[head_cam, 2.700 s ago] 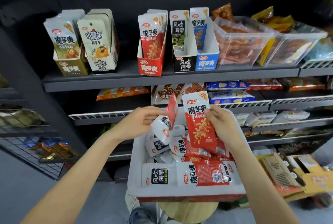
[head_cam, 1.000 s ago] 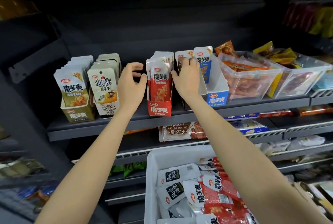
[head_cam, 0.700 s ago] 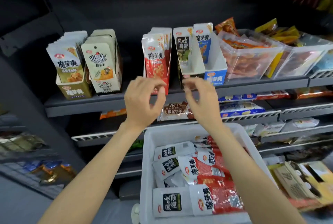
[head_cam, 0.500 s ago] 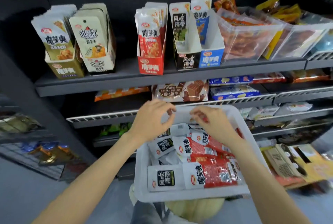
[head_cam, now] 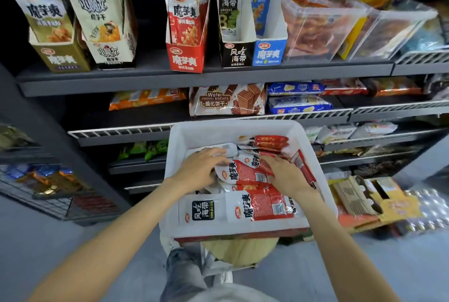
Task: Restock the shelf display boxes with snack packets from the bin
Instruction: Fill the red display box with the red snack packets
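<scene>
The white bin (head_cam: 233, 127) stands in front of me on a stool and holds several red snack packets (head_cam: 263, 206) and white-and-black seaweed packets (head_cam: 202, 209). My left hand (head_cam: 200, 169) lies inside the bin, its fingers stretched over a white packet (head_cam: 227, 149). My right hand (head_cam: 285, 176) reaches in beside it, fingertips touching a red packet (head_cam: 245, 172). Neither hand has lifted anything. On the top shelf stand the red display box (head_cam: 185, 59), well filled, the black display box (head_cam: 237, 54) and the blue display box (head_cam: 268, 53), each with few packets.
Two more display boxes, olive (head_cam: 62, 58) and white (head_cam: 110, 54), stand at the shelf's left. Clear tubs (head_cam: 315, 22) of snacks fill its right. Wafer and biscuit packs (head_cam: 227, 99) lie on the shelf below. Cardboard boxes (head_cam: 364, 194) sit low on the right.
Both hands came down from the red display box on the top shelf and dropped into the bin, where they now rest on the packets. The view tilted downward.
</scene>
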